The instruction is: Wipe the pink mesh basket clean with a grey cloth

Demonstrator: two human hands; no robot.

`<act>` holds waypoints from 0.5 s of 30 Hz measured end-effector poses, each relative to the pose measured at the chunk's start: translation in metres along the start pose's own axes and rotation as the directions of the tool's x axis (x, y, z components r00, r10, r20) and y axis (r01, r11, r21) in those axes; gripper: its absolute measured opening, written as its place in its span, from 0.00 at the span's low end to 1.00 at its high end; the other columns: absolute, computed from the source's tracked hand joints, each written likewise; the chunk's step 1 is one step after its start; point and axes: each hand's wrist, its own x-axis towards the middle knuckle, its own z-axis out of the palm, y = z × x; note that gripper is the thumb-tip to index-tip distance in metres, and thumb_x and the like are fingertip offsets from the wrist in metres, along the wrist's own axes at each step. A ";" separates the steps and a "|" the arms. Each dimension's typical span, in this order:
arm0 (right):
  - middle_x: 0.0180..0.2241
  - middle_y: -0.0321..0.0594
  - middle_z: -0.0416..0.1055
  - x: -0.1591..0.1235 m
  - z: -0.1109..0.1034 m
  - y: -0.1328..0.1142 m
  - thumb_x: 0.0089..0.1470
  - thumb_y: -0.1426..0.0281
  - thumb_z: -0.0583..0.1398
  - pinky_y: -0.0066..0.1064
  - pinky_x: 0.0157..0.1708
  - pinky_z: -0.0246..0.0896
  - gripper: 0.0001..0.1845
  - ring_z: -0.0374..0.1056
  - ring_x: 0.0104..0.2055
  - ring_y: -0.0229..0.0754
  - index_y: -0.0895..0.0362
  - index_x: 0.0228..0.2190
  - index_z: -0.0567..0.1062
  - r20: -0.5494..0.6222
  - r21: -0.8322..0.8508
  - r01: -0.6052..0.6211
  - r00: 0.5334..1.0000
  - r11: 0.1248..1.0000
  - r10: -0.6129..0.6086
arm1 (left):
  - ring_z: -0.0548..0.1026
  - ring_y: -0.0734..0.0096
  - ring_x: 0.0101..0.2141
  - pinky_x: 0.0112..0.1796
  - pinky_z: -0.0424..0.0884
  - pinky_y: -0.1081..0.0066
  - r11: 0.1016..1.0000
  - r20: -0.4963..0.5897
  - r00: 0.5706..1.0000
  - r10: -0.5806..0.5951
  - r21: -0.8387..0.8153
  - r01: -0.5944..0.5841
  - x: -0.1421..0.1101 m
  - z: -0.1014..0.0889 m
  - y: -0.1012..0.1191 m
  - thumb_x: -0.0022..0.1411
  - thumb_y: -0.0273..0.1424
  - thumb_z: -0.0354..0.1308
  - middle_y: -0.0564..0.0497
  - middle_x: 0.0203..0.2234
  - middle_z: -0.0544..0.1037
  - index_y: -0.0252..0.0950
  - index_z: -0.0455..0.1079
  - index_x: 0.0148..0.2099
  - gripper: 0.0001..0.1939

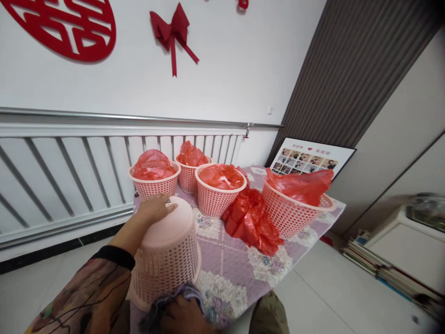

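Observation:
A pale pink plastic basket [167,260] with a perforated wall stands upside down at the near left of the table. My left hand [156,208] lies on its upturned base, fingers stretched out over the far side. Low in the picture, my right hand [184,315] is closed on a grey-purple cloth [189,292] against the basket's near lower side; part of this hand is blurred and cut off by the frame. Behind, upright pink baskets lined with red plastic bags include a left one [155,185], a middle one [217,202] and a larger-looking right one [288,215].
A heap of red plastic bags [252,222] lies on the table's flowered cloth [222,260]. Another lined basket [187,176] stands at the back by the radiator [86,171]. A photo board [309,160] leans beyond the table. At right are a white cabinet [406,246] and stacked books [378,273].

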 end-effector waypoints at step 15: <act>0.54 0.43 0.76 -0.003 -0.063 0.123 0.70 0.68 0.56 0.44 0.55 0.62 0.13 0.66 0.60 0.51 0.50 0.45 0.81 0.295 -0.035 -0.427 0.859 0.904 0.417 | 0.68 0.37 0.66 0.60 0.68 0.37 0.998 -0.015 0.999 -0.028 0.057 0.029 0.000 0.001 0.003 0.67 0.55 0.40 0.38 0.69 0.67 0.41 0.58 0.74 0.40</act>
